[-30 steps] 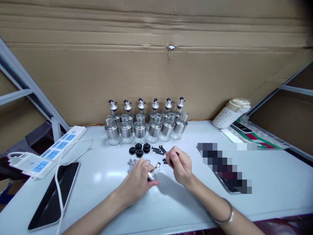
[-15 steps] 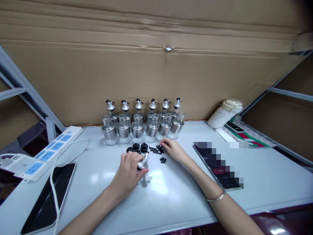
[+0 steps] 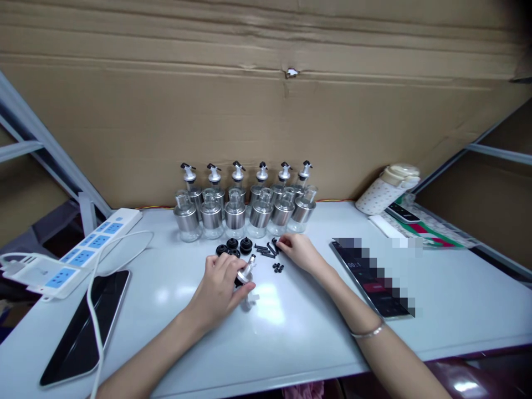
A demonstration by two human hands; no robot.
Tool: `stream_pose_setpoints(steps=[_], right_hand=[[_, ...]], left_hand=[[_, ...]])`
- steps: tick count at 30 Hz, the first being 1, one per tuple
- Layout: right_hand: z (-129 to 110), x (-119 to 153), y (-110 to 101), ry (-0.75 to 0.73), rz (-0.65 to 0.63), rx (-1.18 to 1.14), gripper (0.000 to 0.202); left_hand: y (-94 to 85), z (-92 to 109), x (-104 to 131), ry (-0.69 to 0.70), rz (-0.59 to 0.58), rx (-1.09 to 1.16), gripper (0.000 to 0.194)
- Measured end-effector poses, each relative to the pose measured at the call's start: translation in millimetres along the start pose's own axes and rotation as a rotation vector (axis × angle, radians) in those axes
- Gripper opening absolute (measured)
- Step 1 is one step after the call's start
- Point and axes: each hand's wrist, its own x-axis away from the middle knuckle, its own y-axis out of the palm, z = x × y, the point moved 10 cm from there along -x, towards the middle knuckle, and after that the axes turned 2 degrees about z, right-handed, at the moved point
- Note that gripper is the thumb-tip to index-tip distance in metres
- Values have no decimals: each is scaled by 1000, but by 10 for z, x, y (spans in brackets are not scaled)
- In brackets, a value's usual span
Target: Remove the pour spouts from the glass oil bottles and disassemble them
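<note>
My left hand [image 3: 219, 285] is closed around a silver bottle pourer [image 3: 248, 270], its spout tilted up to the right. My right hand [image 3: 300, 252] has its fingertips pinched together at the right edge of a small pile of black flip levers [image 3: 265, 251]. Whatever lies between those fingertips is too small to make out. Several tiny black caps [image 3: 278, 267] lie just left of and below the right hand. Behind the left hand sit several round black stoppers [image 3: 245, 245], partly hidden by its fingers.
A front row of open glass bottles with steel bands [image 3: 235, 216] stands before a back row topped with pourers [image 3: 238, 173]. On the left lie a power strip [image 3: 93, 244], a white cable and a tablet [image 3: 87, 327]. A phone [image 3: 366, 277] and tilted flask [image 3: 384, 188] are at right.
The view has shifted slightly. My right fingertips remain by the black levers, some of which now lie differently. My left hand keeps hold of the pourer.
</note>
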Motion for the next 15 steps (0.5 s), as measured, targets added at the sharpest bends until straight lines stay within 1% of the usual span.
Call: stream_pose_setpoints(steps=[3,7,11,15], right_hand=[[-78,11,39,-48,-36,-36,18],[-115,21,32,-103,-43,-51,16],[-91,16,21,-103,-22,-42,16],[-102,17,33,-97,-8,-119,18]], left_hand=[[-7,-13,-1,-6,0,-5,23],[-6,-28,2,-10,-5,-18,20],[5,-16,-8,-11,-28,-32,16],[-20,13,-24,-6,-20,-36,15]])
